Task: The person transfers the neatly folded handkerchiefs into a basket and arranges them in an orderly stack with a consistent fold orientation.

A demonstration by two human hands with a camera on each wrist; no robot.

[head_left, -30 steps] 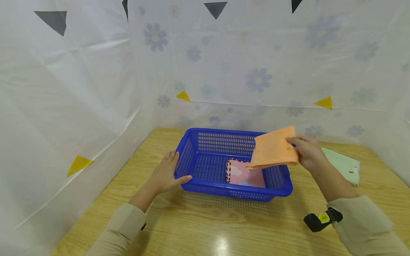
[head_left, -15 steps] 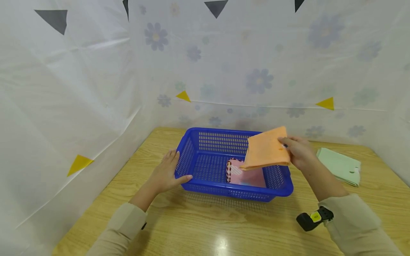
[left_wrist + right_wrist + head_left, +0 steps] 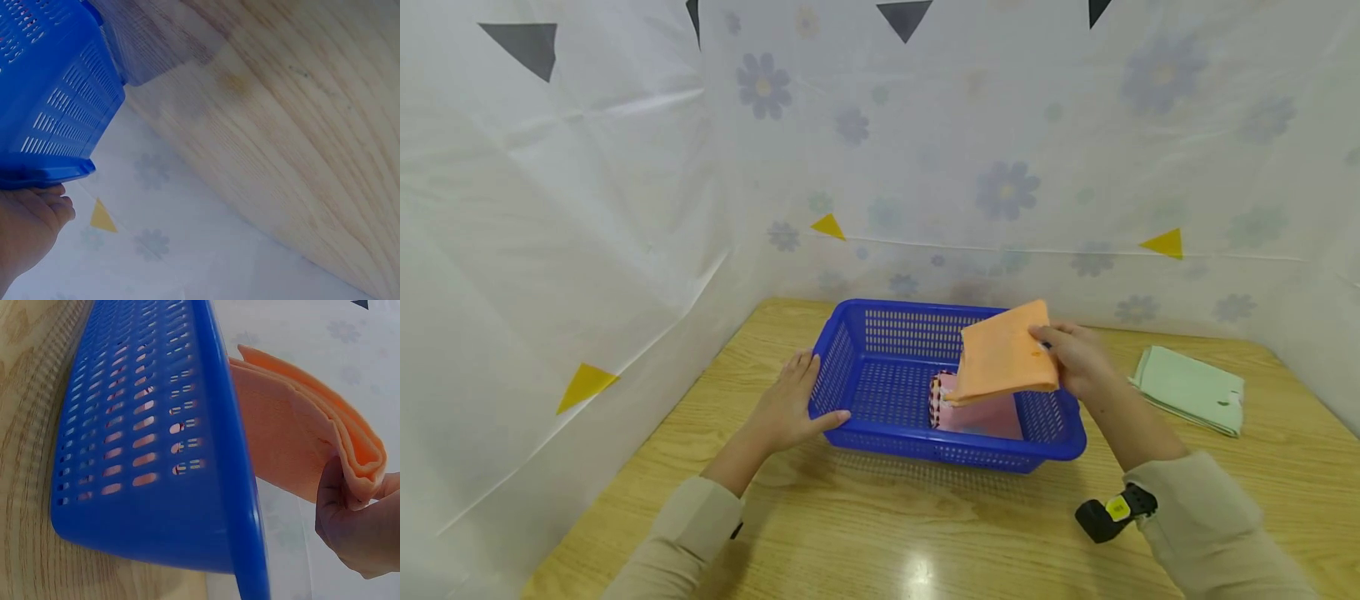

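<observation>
A blue plastic basket [image 3: 895, 392] with slotted walls stands on the table. My left hand [image 3: 786, 408] holds its near left corner, thumb over the front rim and fingers along the left rim; in the left wrist view, fingertips [image 3: 59, 203] are curled at the rim. My right hand [image 3: 1078, 358] pinches a folded orange cloth [image 3: 1006, 354] by its right edge, above the right half of the basket. Layered folds of that cloth show in the right wrist view. Under it, a folded pink cloth [image 3: 977, 417] with a checkered border lies in the basket, partly hidden.
A folded pale green cloth [image 3: 1191, 390] lies on the wooden table [image 3: 850, 533], right of the basket. White flower-printed sheeting [image 3: 925, 167] rises behind the table and along its left side. A black wrist device [image 3: 1108, 512] is strapped at my right sleeve.
My right hand has moved left with the orange cloth, bringing it further over the basket and covering more of the pink cloth. The left hand and the basket have stayed put.
</observation>
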